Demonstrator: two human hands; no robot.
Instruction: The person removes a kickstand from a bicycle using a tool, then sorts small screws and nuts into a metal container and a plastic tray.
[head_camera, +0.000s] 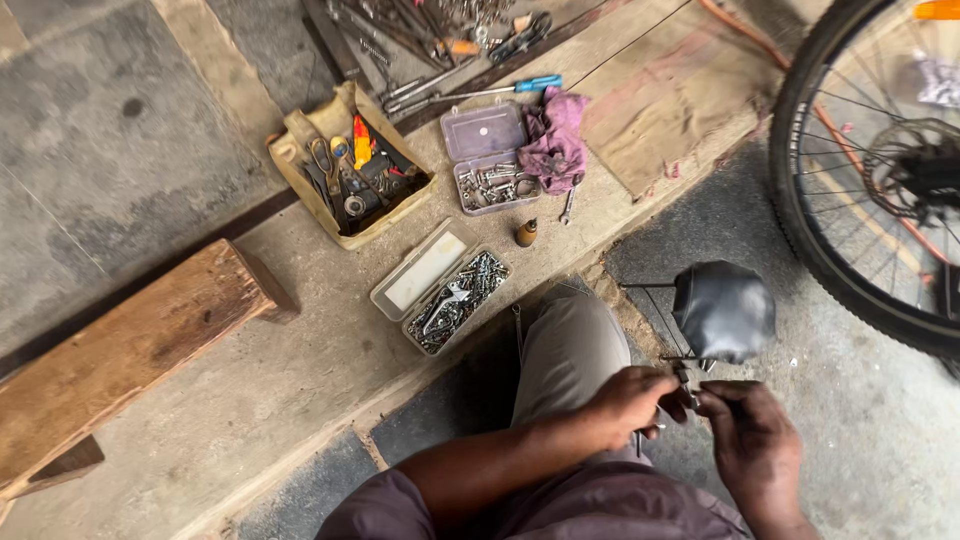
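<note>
My left hand (628, 402) and my right hand (750, 440) meet in front of my bent knee (565, 345), both pinching a small metal part (684, 378) between the fingertips. The part is too small to make out. Just above the hands lies a black rounded object (722, 310) with thin metal rods sticking out of it. It rests on the dark ground.
A bicycle wheel (800, 215) with a disc rotor stands at the right. On the concrete step lie an open box of screws (455, 292), a clear box of bolts (487, 160), a tan tool pouch (350, 165), a pink rag (553, 140) and a blue-handled screwdriver (500, 90). A wooden bench (130, 350) sits at the left.
</note>
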